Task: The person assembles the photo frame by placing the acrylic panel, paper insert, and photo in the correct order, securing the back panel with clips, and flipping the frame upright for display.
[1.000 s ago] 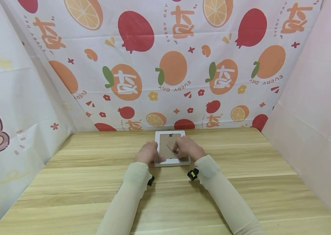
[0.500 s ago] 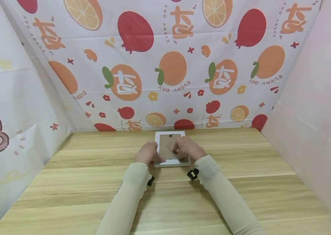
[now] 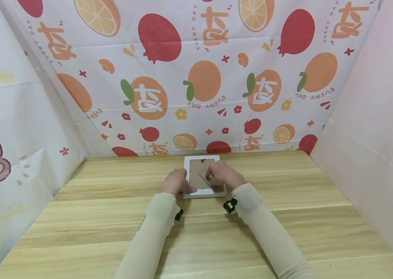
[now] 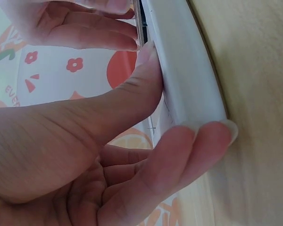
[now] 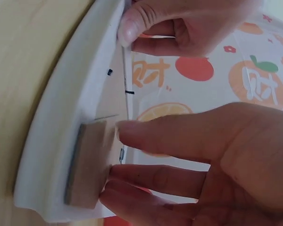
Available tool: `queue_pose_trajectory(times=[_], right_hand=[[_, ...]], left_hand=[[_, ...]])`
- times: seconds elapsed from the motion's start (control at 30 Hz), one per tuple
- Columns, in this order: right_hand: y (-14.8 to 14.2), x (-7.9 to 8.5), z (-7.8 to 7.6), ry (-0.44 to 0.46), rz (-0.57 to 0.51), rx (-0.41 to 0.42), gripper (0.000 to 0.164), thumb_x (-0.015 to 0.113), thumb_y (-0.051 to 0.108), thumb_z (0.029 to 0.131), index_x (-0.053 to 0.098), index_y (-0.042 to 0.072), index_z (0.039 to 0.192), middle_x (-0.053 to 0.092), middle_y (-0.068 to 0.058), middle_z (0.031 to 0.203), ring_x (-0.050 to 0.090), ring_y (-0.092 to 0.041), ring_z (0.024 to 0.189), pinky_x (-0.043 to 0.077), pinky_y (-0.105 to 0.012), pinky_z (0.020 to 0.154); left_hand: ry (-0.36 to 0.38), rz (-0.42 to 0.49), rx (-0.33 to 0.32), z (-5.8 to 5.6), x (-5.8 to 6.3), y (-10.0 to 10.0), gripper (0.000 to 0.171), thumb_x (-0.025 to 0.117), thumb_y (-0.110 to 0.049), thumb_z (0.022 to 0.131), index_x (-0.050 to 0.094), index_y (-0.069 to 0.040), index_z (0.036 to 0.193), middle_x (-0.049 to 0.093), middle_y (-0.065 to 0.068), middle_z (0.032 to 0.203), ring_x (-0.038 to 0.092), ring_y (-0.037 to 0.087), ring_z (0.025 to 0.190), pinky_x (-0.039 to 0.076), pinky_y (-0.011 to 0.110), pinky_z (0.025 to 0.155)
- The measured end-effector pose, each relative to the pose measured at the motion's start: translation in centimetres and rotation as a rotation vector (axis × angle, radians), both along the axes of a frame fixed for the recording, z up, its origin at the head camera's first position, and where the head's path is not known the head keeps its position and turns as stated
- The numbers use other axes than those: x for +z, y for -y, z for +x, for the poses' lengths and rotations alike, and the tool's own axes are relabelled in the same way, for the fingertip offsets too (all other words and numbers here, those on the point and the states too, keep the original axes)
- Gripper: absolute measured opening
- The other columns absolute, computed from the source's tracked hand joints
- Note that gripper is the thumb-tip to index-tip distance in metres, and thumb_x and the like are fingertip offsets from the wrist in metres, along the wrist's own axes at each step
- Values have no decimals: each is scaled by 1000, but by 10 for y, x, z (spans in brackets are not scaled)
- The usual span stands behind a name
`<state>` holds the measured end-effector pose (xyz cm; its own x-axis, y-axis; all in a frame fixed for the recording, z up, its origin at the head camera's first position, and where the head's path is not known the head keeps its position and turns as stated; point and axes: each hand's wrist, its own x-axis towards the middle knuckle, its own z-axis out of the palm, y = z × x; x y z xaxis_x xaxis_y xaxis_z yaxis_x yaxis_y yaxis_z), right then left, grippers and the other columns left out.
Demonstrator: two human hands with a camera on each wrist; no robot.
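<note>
A white picture frame (image 3: pixel 201 192) lies face down near the table's back edge, its brown backing board (image 3: pixel 194 167) upward. My left hand (image 3: pixel 175 181) holds the near left corner. In the left wrist view its thumb presses on top of the white rim (image 4: pixel 188 70), with fingertips around the outer side. A brown stand leg (image 5: pixel 89 165) rises at a slant from the backing board. My right hand (image 3: pixel 225 175) pinches this leg, thumb on one edge and fingers on the other in the right wrist view. Small black tabs (image 5: pixel 129 92) sit along the board's edge.
The wood-grain table (image 3: pixel 112 224) extends around the frame. A white fruit-print cloth (image 3: pixel 168 85) hangs just behind it. Pale cloth walls (image 3: pixel 374 135) stand at both sides. Each wrist wears a small black camera strap (image 3: pixel 230 205).
My right hand's fingers shift slightly on the stand leg, the thumb drawn up a little. The left hand and the picture frame stay in place.
</note>
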<state>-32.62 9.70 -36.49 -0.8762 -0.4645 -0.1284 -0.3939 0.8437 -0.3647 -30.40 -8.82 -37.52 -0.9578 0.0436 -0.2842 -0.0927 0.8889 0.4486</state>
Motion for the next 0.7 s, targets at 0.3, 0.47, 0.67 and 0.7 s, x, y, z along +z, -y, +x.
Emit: queue_pose_trajectory(times=[0.3, 0.47, 0.67, 0.7], right_hand=[[-19, 11, -2, 2, -108, -86, 30, 70, 12, 96, 73, 6, 125, 71, -12, 128, 64, -29, 113, 57, -45, 98], [-34, 20, -2, 4, -60, -130, 32, 71, 12, 96, 71, 2, 126, 70, -16, 130, 65, -29, 105, 59, -41, 93], [-51, 15, -4, -16, 9, -177, 28, 73, 10, 93, 74, 1, 119, 72, -15, 121, 63, -26, 97, 58, -41, 89], [-53, 13, -4, -18, 21, -193, 27, 74, 11, 92, 74, 1, 117, 72, -13, 118, 63, -24, 96, 58, -41, 88]], left_hand=[[-14, -8, 2, 1, 0, 2, 47, 89, -30, 81, 62, -3, 109, 64, 11, 89, 63, 20, 60, 45, 26, 51], [-19, -23, -2, 0, 1, 1, 47, 89, -31, 81, 62, -3, 109, 64, 12, 87, 64, 20, 59, 44, 26, 50], [-4, -22, 3, 3, 2, 2, 46, 89, -31, 82, 62, -3, 107, 63, 12, 87, 66, 22, 61, 44, 26, 49], [-2, -20, 2, 3, 2, 2, 46, 89, -31, 82, 62, -3, 108, 63, 12, 87, 66, 22, 61, 45, 26, 49]])
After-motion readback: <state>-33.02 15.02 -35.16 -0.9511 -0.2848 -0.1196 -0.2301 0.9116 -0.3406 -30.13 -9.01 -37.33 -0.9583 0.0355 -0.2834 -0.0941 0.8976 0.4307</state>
